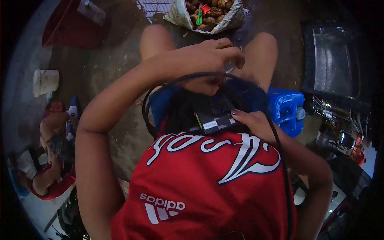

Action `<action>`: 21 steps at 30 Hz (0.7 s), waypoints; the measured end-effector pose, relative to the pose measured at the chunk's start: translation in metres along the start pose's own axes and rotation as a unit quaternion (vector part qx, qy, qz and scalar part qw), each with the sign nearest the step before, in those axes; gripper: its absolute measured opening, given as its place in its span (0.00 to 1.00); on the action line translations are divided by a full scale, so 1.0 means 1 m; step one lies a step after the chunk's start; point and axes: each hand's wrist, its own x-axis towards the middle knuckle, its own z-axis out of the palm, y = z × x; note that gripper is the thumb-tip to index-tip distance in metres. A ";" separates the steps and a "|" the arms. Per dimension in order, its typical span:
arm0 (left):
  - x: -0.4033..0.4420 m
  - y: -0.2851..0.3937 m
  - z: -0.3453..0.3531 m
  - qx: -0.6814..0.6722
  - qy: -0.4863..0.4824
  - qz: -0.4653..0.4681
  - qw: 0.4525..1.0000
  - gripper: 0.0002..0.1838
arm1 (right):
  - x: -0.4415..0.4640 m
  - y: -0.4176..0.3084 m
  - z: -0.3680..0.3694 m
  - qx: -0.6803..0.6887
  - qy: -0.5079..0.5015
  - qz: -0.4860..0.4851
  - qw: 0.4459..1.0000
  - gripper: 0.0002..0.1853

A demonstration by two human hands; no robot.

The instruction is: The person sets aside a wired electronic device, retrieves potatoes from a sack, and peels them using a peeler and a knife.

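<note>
A black box-shaped device point(216, 114) with a pale label rests in my lap, against the front of the red shirt point(208, 172). My right hand point(256, 123) grips its right end, with the thumb on top. My left hand point(218, 60) arches above the far side of the device. Its fingers are bent and spread apart, and its lower part comes close to the device; contact there is unclear. A black cable point(192, 75) loops around the device, passing under the left wrist.
Beyond my knees stands a white sack point(176, 16) of brown roundish produce, with a green-handled tool point(199, 17) on top. A blue jerrycan point(285, 110) is at right. A red bucket point(72, 28) and white bucket point(46, 82) stand left, near another person point(54, 152).
</note>
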 end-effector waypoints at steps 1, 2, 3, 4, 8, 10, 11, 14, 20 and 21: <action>0.002 0.003 -0.003 0.004 -0.003 0.001 1.000 0.08 | 0.000 0.003 -0.002 0.005 -0.003 -0.014 1.000 0.23; 0.004 0.003 -0.003 0.008 -0.007 0.003 1.000 0.09 | -0.001 0.001 -0.003 0.023 -0.003 0.001 1.000 0.22; 0.006 0.002 0.000 0.007 -0.003 0.006 1.000 0.10 | -0.005 -0.002 -0.003 0.041 -0.005 0.015 0.999 0.22; 0.008 0.000 0.004 0.004 -0.001 0.009 1.000 0.10 | -0.010 -0.004 -0.003 0.060 -0.007 0.031 0.998 0.21; 0.010 -0.004 0.010 0.024 0.010 0.013 1.000 0.11 | -0.015 -0.024 0.008 0.078 -0.020 0.015 0.997 0.20; 0.007 -0.003 0.013 -0.002 0.030 -0.031 0.999 0.11 | -0.011 -0.021 0.011 0.101 0.003 0.005 0.995 0.20; 0.005 -0.003 0.014 -0.016 0.040 -0.053 0.998 0.11 | -0.008 -0.019 0.011 0.085 0.004 0.004 0.996 0.20; 0.003 -0.002 0.016 -0.010 0.057 -0.054 0.997 0.11 | 0.002 -0.008 0.004 0.040 0.011 -0.002 0.999 0.20; 0.003 0.007 0.010 -0.046 0.060 -0.033 0.997 0.09 | 0.017 0.015 -0.011 -0.036 0.056 -0.116 0.991 0.21; 0.003 0.006 0.010 -0.038 0.059 -0.023 0.997 0.09 | 0.018 0.019 -0.014 -0.052 0.065 -0.134 0.988 0.22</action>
